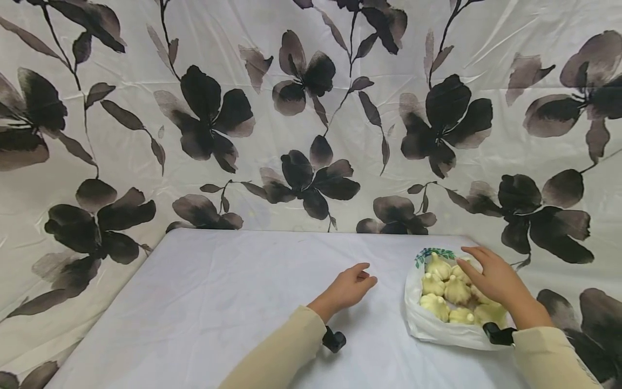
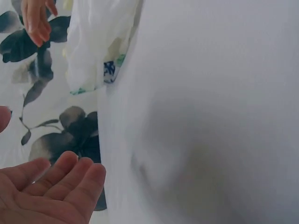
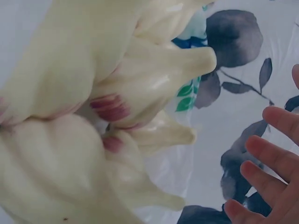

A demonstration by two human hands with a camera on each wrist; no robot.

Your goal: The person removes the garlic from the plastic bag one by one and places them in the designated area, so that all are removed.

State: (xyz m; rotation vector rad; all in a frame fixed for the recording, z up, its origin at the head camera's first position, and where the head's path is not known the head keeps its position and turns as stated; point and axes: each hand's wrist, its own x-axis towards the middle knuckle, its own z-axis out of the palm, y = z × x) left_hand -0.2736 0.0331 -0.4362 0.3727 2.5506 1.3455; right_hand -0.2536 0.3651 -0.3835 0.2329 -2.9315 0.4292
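Several pale garlic bulbs with purplish patches lie in a white plastic bag at the table's right side; the bag has a blue and green leaf print near its far edge. My right hand hovers over the bag's right part, fingers loosely extended and holding nothing. In the right wrist view the garlic bulbs fill the left side, with the right fingers apart from them. My left hand is in the air left of the bag, relaxed, with nothing in it; its fingers show slightly bent in the left wrist view.
A white cloth covers the table. Behind and beside it hangs a pale sheet with dark flower prints. Black wrist cameras sit under each wrist, the right one close over the bag's near edge.
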